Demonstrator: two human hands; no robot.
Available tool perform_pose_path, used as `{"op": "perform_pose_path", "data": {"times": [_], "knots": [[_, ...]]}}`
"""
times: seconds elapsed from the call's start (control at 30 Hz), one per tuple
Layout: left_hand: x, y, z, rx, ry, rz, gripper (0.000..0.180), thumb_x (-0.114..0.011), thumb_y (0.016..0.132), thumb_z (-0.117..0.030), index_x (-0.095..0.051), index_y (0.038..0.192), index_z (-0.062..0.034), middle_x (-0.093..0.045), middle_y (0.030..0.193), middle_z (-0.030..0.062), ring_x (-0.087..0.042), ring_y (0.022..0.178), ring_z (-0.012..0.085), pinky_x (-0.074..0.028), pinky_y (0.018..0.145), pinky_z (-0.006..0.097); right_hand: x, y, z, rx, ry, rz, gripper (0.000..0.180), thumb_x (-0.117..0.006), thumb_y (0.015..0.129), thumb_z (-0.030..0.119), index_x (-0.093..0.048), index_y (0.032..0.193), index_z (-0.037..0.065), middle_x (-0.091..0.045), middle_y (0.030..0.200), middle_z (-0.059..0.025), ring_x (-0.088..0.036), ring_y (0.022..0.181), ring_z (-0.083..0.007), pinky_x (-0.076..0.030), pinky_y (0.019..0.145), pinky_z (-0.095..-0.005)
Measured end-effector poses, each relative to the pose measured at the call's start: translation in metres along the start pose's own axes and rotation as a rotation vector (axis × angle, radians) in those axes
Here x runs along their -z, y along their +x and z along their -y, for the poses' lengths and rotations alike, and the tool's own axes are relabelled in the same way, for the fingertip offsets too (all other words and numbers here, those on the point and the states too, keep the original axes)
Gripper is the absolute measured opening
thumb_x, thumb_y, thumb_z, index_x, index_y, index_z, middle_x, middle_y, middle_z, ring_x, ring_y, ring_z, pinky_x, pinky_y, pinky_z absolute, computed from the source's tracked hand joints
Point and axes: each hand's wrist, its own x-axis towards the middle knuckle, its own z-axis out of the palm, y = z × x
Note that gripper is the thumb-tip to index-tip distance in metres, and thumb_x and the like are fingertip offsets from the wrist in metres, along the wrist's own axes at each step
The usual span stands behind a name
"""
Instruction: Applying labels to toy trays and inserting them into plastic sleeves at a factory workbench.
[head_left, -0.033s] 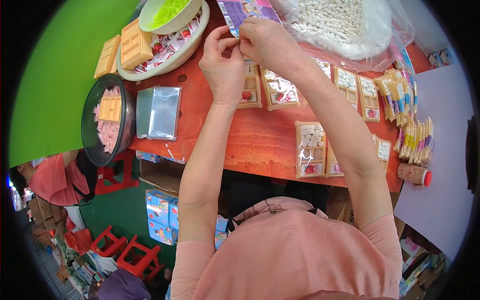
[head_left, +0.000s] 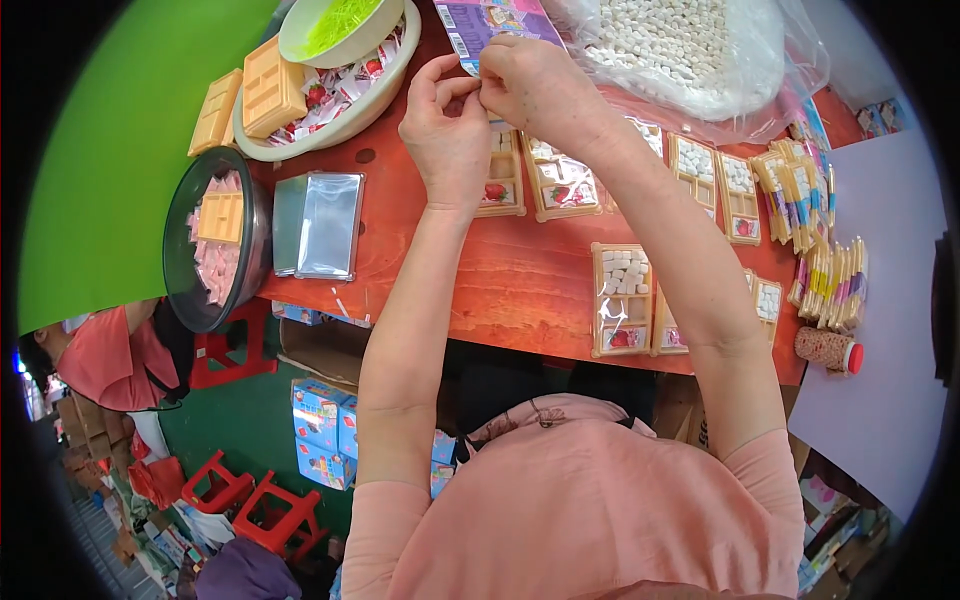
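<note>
My left hand (head_left: 445, 135) and my right hand (head_left: 535, 90) meet at the far side of the red table (head_left: 520, 285). Both have their fingertips pinched together; whatever lies between them is too small or hidden to make out. Right behind them is a purple printed sheet (head_left: 515, 20) with small labels along its edge, partly covered by my right hand. Under and beside my wrists lie compartment trays (head_left: 564, 185) holding white cubes and strawberry-print packets. Another filled tray (head_left: 622, 300) with a shiny clear cover rests near the front edge, left of my right forearm.
A large clear bag of white cubes (head_left: 665, 45) lies at the back. On the left stand a white basin (head_left: 395, 75) of packets, a dark bowl (head_left: 255, 240) of pink packets and a stack of clear film (head_left: 330, 225). Bundled trays (head_left: 795, 190) and a red-lidded jar (head_left: 828, 350) sit right.
</note>
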Motion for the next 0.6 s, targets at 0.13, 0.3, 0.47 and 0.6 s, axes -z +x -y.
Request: {"op": "perform_pose_path", "data": {"times": [0.13, 0.3, 0.47, 0.6], "knots": [[-0.003, -0.003, 0.005, 0.15, -0.144, -0.061, 0.029, -0.068, 0.085, 0.005, -0.058, 0.112, 0.0011, -0.071, 0.086, 0.0049, -0.062, 0.074, 0.0075, -0.051, 0.068, 0.023, 0.003, 0.002, -0.019, -0.262, 0.169, -0.099, 0.013, -0.065, 0.082, 0.009, -0.068, 0.089, -0.001, -0.066, 0.081, -0.0168, -0.065, 0.074, -0.0326, -0.053, 0.069, -0.0398], [-0.006, -0.004, 0.009, 0.221, -0.202, -0.081, 0.03, -0.069, 0.085, 0.005, -0.056, 0.112, 0.0024, -0.071, 0.086, 0.0052, -0.061, 0.074, 0.007, -0.05, 0.069, 0.022, 0.004, -0.006, -0.026, -0.148, 0.204, -0.103, 0.013, -0.067, 0.086, 0.01, -0.07, 0.092, -0.001, -0.068, 0.084, -0.0145, -0.066, 0.076, -0.0312, -0.054, 0.07, -0.0379], [-0.007, -0.003, 0.006, 0.154, -0.132, -0.071, 0.03, -0.071, 0.085, 0.003, -0.057, 0.111, 0.002, -0.072, 0.086, 0.005, -0.061, 0.076, 0.0066, -0.051, 0.071, 0.022, 0.0, -0.011, -0.01, 0.07, -0.071, 0.058, 0.011, -0.066, 0.086, 0.008, -0.069, 0.093, 0.0, -0.065, 0.091, -0.013, -0.066, 0.084, -0.0325, -0.055, 0.075, -0.0403], [-0.009, -0.002, 0.003, 0.138, -0.1, -0.018, 0.026, -0.07, 0.086, 0.002, -0.059, 0.11, 0.0016, -0.073, 0.085, 0.0046, -0.062, 0.077, 0.0063, -0.052, 0.072, 0.022, 0.003, -0.006, -0.016, 0.086, -0.085, 0.097, 0.01, -0.066, 0.085, 0.008, -0.068, 0.09, 0.0, -0.065, 0.089, -0.0134, -0.066, 0.084, -0.0324, -0.055, 0.073, -0.0404]]}}
